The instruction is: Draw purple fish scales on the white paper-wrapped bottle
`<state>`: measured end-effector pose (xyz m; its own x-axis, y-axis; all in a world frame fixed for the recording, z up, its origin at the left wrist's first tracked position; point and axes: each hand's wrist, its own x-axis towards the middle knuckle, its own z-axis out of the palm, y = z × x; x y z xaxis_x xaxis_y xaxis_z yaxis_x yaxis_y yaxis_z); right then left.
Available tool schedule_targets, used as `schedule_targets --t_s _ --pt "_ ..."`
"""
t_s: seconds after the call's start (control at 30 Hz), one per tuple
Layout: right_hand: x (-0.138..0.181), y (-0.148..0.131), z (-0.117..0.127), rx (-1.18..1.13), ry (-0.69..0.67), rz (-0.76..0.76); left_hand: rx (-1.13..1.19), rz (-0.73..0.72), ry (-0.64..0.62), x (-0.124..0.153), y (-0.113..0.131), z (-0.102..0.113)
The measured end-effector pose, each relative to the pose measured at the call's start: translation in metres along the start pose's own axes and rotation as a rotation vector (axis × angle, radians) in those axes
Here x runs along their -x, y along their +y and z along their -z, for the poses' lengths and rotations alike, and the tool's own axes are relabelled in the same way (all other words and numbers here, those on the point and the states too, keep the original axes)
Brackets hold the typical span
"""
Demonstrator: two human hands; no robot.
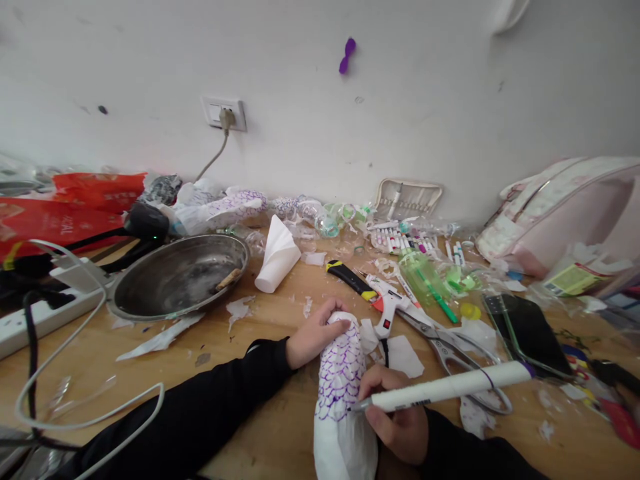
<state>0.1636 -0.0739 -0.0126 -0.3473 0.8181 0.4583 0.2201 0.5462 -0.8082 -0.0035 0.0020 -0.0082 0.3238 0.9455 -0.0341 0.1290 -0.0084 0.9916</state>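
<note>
A white paper-covered form (343, 367), long and rounded at its top, bears purple scale-like lines over its upper part, while its lower part is plain white. My left hand (320, 331) grips its upper end, thumb across the top. In my right hand (395, 413) is a white marker (450, 388) with a purple end. Its grey tip meets the form's right side, at the lower border of the scales. Just beyond stand a white glue gun (391, 307), a yellow-and-black utility knife (351, 280) and large scissors (445, 347).
A metal basin (180, 277) sits at left, beside a white power strip (45, 317) and looping cables. A white paper cone (278, 255), several markers (400, 239) and plastic scraps lie farther back. At right are a dark phone (530, 333) and a pink backpack (565, 213).
</note>
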Motion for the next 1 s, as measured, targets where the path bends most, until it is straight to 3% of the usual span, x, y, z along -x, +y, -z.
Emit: schedule_targets --t_s 0.27,0.47,1.0 --pt "-0.002 -0.003 0.000 -0.003 0.018 -0.033 -0.022 0.059 0.018 -0.001 0.003 -0.002" --pt "-0.006 -0.007 0.004 -0.093 -0.067 -0.078 -0.044 0.063 0.005 -0.002 0.004 0.000" --pt "-0.012 -0.012 0.007 -0.191 -0.113 -0.137 -0.067 0.059 0.012 -0.001 0.006 0.001"
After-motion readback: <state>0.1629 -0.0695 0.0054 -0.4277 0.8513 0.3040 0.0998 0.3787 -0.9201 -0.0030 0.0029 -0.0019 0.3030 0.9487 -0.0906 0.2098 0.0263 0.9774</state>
